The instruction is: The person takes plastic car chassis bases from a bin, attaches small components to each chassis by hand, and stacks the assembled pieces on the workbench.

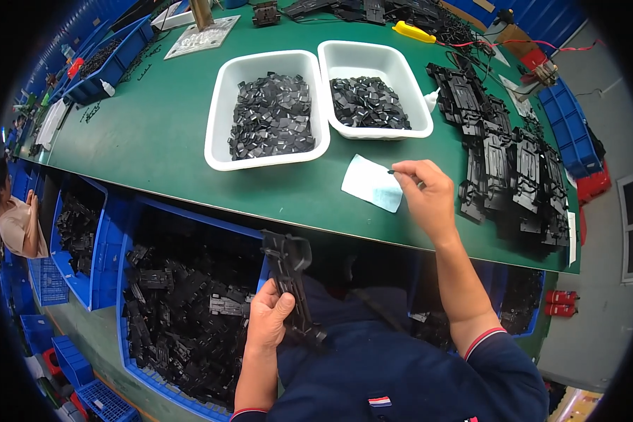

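My left hand [269, 313] is closed round a long black plastic chassis-like part [286, 264], held upright off the table's front edge. Over the table, my right hand [429, 193] pinches a small black piece [392, 171] between thumb and fingertips. Just under those fingertips lies a pale blue sheet [368, 184]; whether they touch it I cannot tell. Beyond it stand two white tubs, a left one [220, 105] and a right one [409, 88], both holding many small black flat pieces. To the right, more black chassis-like parts [496, 158] lie stacked in rows.
Below the green tabletop [148, 151], a blue crate [130, 330] full of black parts stands at the left. A yellow-handled tool [413, 32] with red wire lies at the back. A small white bottle [431, 98] touches the right tub. Another person [22, 221] is at far left.
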The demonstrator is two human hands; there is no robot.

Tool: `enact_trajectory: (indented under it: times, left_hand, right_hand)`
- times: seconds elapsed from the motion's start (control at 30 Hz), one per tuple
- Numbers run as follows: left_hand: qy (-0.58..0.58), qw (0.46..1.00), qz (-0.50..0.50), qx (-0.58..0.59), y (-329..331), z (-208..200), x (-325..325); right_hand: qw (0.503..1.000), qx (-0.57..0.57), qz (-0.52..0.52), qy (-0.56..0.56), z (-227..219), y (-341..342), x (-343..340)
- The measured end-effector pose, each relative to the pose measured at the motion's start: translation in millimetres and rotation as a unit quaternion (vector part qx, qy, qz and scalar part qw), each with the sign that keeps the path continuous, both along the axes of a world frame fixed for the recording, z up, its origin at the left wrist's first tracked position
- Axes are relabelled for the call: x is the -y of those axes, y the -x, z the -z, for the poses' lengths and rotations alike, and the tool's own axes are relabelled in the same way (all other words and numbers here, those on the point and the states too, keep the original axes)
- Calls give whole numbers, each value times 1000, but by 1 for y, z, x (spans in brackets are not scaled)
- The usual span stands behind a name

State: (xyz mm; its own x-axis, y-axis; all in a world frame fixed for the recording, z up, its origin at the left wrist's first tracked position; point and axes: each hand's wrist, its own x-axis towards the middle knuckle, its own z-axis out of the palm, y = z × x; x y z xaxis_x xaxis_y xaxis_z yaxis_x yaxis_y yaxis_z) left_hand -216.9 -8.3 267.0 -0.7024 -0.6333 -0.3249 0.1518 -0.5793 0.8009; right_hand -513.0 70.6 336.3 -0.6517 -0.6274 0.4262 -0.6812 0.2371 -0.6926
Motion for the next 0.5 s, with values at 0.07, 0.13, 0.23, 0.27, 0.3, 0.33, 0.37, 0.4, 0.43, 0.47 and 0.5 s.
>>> enact_trajectory:
  times: [0.07, 0.13, 0.23, 0.27, 0.3, 0.33, 0.37, 0.4, 0.43, 0.47, 0.5]
  left_hand:
    - [-39, 999, -8, -22, 1, -7, 2]
    - [-59, 997, -23, -46, 6, -14, 4]
    - [-52, 991, -48, -112, 15, -24, 7]
    - [-38, 990, -75, -117, 22, -28, 7]
    - [-24, 987, -103, -122, 30, -33, 8]
    - [-7, 988, -103, -114, 36, -38, 9]
    - [0, 986, -121, -113, 42, -46, 10]
    - [6, 984, -138, -113, 48, -53, 10]
    - [17, 983, -150, -108, 53, -56, 10]
    - [26, 981, -158, -113, 56, -58, 9]
    - [36, 978, -166, -118, 58, -59, 7]
  right_hand:
    - [998, -30, -26, 51, -1, -8, -6]
    - [987, -104, -62, 108, -4, -20, -16]
    - [968, -167, -98, 157, -3, -41, -28]
    - [967, -167, -108, 161, -3, -49, -32]
    - [965, -167, -118, 165, -2, -56, -35]
    - [963, -169, -126, 169, 2, -61, -39]
    - [964, -163, -129, 168, 3, -64, -42]
    - [958, -172, -148, 175, 4, -68, -44]
    - [952, -183, -165, 183, 4, -70, -46]
    - [949, -188, -175, 182, 6, -73, -48]
    - [947, -187, -183, 184, 8, -76, -50]
